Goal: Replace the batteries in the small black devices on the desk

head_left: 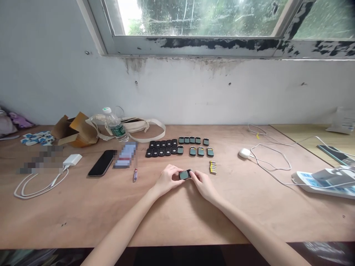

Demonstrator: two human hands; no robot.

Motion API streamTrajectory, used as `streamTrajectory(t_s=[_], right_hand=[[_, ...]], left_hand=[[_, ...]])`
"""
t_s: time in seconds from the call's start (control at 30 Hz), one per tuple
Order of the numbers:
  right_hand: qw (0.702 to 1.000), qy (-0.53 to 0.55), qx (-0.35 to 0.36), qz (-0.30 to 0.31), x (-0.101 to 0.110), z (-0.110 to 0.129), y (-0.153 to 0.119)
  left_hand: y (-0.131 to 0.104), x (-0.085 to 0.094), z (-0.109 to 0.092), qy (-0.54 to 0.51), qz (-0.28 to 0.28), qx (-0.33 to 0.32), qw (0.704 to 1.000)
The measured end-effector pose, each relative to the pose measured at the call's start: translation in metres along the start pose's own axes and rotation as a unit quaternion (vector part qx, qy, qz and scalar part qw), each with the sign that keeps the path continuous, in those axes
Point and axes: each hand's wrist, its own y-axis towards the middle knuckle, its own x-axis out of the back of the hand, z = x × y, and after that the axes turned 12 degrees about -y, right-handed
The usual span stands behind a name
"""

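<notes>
Near the middle of the wooden table (177, 218), a small black device (184, 174) with a grey-green screen is gripped at its left end by my left hand (168, 178). The fingers of my right hand (203, 183) close on its right end. Behind my hands lie two rows of black covers (161, 151), joined on the right by several similar devices with screens (192, 140). A short column of yellow and silver batteries (213, 167) lies to the right of my right hand.
A small screwdriver (135, 175), black phone (102, 163), white charger (72, 160) and cable are on the left. Behind them stand a water bottle (118, 127), a strap bag (135, 125) and an open cardboard box (75, 131). At right are thin cables and a power strip (318, 181).
</notes>
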Motion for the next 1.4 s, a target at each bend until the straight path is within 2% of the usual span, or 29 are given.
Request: streamTrajectory(t_s=[0.13,0.27,0.5,0.63,0.77,0.9,1.03,1.2,1.4], right_hand=[[0.997,0.005,-0.012,-0.07,0.004,-0.004,-0.001],[0.995,0.02,-0.03,-0.094,0.007,-0.006,0.001],[0.99,0.046,-0.021,-0.131,-0.006,-0.02,0.003],[0.988,0.102,-0.019,-0.117,-0.01,-0.025,0.006],[0.975,0.187,-0.065,-0.099,-0.005,-0.021,0.012],[0.973,0.171,-0.11,-0.109,0.002,-0.017,0.019],[0.972,0.166,-0.094,-0.134,0.002,-0.016,0.023],[0.979,0.186,-0.058,-0.067,-0.008,-0.009,0.026],[0.986,0.154,-0.044,-0.046,-0.01,-0.004,0.025]], left_hand=[[-0.001,0.001,0.001,0.013,0.014,0.013,1.0],[-0.001,0.005,-0.004,0.016,0.029,0.026,0.999],[-0.001,0.008,-0.002,0.036,0.066,-0.025,0.997],[-0.002,0.006,0.003,0.045,0.056,-0.04,0.997],[-0.002,0.004,0.006,0.058,0.05,-0.045,0.996],[-0.001,0.005,0.006,0.066,0.057,-0.049,0.995],[-0.001,0.005,0.003,0.08,0.051,-0.052,0.994],[-0.003,0.002,0.005,0.093,0.04,-0.058,0.993],[-0.003,-0.001,0.009,0.099,0.02,-0.081,0.992]])
